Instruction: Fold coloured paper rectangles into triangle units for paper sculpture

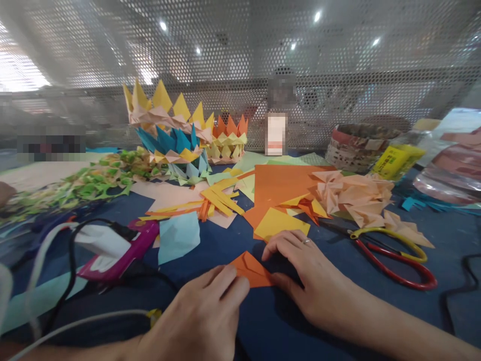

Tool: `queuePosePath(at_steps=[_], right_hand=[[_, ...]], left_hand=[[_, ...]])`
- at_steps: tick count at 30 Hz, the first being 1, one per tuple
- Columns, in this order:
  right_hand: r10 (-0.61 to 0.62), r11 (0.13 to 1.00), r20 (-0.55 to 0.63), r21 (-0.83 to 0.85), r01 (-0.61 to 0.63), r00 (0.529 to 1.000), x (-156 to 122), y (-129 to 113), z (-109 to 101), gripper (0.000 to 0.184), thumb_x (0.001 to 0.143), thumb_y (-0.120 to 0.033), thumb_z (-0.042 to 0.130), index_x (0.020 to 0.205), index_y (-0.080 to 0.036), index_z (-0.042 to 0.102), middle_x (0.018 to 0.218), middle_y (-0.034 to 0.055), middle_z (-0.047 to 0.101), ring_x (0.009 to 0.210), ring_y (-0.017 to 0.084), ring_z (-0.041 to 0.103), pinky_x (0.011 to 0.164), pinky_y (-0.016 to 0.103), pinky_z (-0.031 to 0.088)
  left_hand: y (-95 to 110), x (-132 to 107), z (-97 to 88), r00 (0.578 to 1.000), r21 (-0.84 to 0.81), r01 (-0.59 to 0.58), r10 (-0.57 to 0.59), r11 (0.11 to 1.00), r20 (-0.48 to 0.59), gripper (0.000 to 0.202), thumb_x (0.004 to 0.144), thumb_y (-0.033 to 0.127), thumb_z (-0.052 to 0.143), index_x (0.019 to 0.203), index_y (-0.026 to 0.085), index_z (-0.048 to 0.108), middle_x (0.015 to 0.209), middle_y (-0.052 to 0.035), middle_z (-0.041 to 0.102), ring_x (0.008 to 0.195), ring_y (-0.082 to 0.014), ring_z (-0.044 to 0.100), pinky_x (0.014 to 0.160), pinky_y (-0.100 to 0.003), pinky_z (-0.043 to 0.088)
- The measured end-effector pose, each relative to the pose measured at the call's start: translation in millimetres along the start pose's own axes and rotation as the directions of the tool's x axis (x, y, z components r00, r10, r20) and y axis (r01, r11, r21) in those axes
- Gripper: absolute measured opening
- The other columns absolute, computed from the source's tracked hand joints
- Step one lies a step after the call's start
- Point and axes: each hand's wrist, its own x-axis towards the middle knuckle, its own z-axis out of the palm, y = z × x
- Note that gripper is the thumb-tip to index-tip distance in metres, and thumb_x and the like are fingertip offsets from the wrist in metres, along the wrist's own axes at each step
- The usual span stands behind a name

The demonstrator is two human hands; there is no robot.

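A small folded orange paper piece (251, 268) lies on the dark blue table (443, 301) between my hands. My left hand (203, 311) presses its near left edge, fingers held together and flat on the paper. My right hand (304, 273) rests on the table at the paper's right side, fingers spread, the thumb against the paper's lower right edge. A ring shows on one right finger.
Red and yellow scissors (394, 255) lie right of my right hand. Orange and yellow sheets (278, 200), peach folded pieces (353, 195), a light blue sheet (178, 235), stacked paper crowns (169, 130), green scraps (101, 178), a pink device (124, 250) with cables, and a perforated metal screen (240, 65) behind.
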Motion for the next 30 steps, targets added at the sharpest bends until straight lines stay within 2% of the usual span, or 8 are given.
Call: queuePosePath(at_steps=[3, 4, 9, 13, 17, 22, 25, 30], right_hand=[[-0.012, 1.000, 0.003, 0.006, 0.012, 1.000, 0, 0, -1, 0.024, 0.081, -0.003, 0.057, 0.095, -0.023, 0.053, 0.103, 0.0024, 0.058, 0.101, 0.023, 0.048, 0.087, 0.041, 0.039], [-0.014, 1.000, 0.001, 0.009, 0.014, 1.000, -1, -1, -1, 0.024, 0.082, -0.003, 0.056, 0.095, -0.022, 0.053, 0.103, 0.0025, 0.058, 0.101, 0.022, 0.048, 0.087, 0.040, 0.040], [-0.042, 0.999, -0.001, 0.013, 0.042, 0.999, -1, -1, -2, 0.025, 0.081, -0.001, 0.056, 0.095, -0.023, 0.056, 0.103, 0.0016, 0.058, 0.101, 0.022, 0.049, 0.087, 0.040, 0.039], [-0.052, 0.999, -0.001, 0.009, 0.052, 0.999, -1, -1, -2, 0.024, 0.082, -0.002, 0.056, 0.093, -0.023, 0.059, 0.100, 0.0016, 0.059, 0.099, 0.022, 0.049, 0.086, 0.039, 0.039], [-0.061, 0.998, -0.005, 0.014, 0.061, 0.998, -1, -1, -2, 0.023, 0.082, -0.002, 0.057, 0.090, -0.023, 0.060, 0.099, 0.0014, 0.059, 0.099, 0.022, 0.049, 0.087, 0.039, 0.038], [-0.067, 0.997, -0.009, 0.023, 0.067, 0.998, -1, 1, -1, 0.023, 0.081, -0.001, 0.058, 0.089, -0.023, 0.060, 0.096, 0.0009, 0.059, 0.097, 0.021, 0.050, 0.084, 0.037, 0.039], [-0.073, 0.997, -0.011, 0.034, 0.073, 0.997, -2, 3, 0, 0.021, 0.081, -0.002, 0.059, 0.087, -0.022, 0.059, 0.095, 0.0009, 0.059, 0.097, 0.021, 0.051, 0.084, 0.036, 0.039], [-0.103, 0.994, -0.036, 0.036, 0.104, 0.994, -2, 4, 2, 0.019, 0.081, -0.002, 0.059, 0.085, -0.021, 0.059, 0.092, 0.0013, 0.059, 0.092, 0.019, 0.053, 0.084, 0.034, 0.041]], left_hand=[[-13, 7, -1.7, 1.000, -0.147, 0.026, -0.024, 0.989, 0.013, 0.034, 0.082, 0.001, 0.033, 0.059, 0.017, 0.052, 0.064, -0.0032, 0.053, 0.060, -0.0172, 0.047, 0.052, -0.029, 0.040], [-18, 9, -1.6, 0.996, -0.196, 0.084, -0.084, 0.977, 0.008, 0.034, 0.083, 0.000, 0.031, 0.061, 0.016, 0.052, 0.067, -0.0031, 0.053, 0.061, -0.0165, 0.048, 0.053, -0.028, 0.040], [-35, 23, 2.4, 0.946, -0.425, 0.323, -0.307, 0.846, 0.108, 0.026, 0.093, 0.008, 0.034, 0.101, 0.016, 0.057, 0.098, -0.0054, 0.060, 0.093, -0.0175, 0.056, 0.082, -0.031, 0.044], [-38, 31, 2.4, 0.910, -0.543, 0.414, -0.322, 0.730, 0.261, 0.020, 0.096, 0.015, 0.040, 0.102, 0.019, 0.059, 0.095, -0.0020, 0.060, 0.089, -0.0149, 0.058, 0.080, -0.027, 0.044], [-37, 31, -2.7, 0.878, -0.594, 0.479, -0.334, 0.646, 0.344, 0.021, 0.093, 0.013, 0.042, 0.099, 0.020, 0.061, 0.092, -0.0007, 0.061, 0.083, -0.0147, 0.058, 0.074, -0.026, 0.044], [-39, 31, -8.4, 0.935, -0.745, 0.351, -0.164, 0.567, 0.315, 0.033, 0.091, 0.001, 0.036, 0.094, 0.018, 0.064, 0.099, -0.0026, 0.060, 0.095, -0.0131, 0.059, 0.087, -0.024, 0.043], [-42, 33, -9.4, 0.968, -0.774, 0.220, -0.032, 0.593, 0.251, 0.038, 0.085, -0.006, 0.038, 0.095, 0.017, 0.067, 0.105, -0.0044, 0.060, 0.100, -0.0135, 0.059, 0.092, -0.024, 0.043], [-39, 30, -4.5, 0.981, -0.735, 0.068, 0.088, 0.674, 0.172, 0.033, 0.083, -0.004, 0.046, 0.097, 0.017, 0.068, 0.105, -0.0067, 0.061, 0.099, -0.0150, 0.061, 0.088, -0.023, 0.046]])
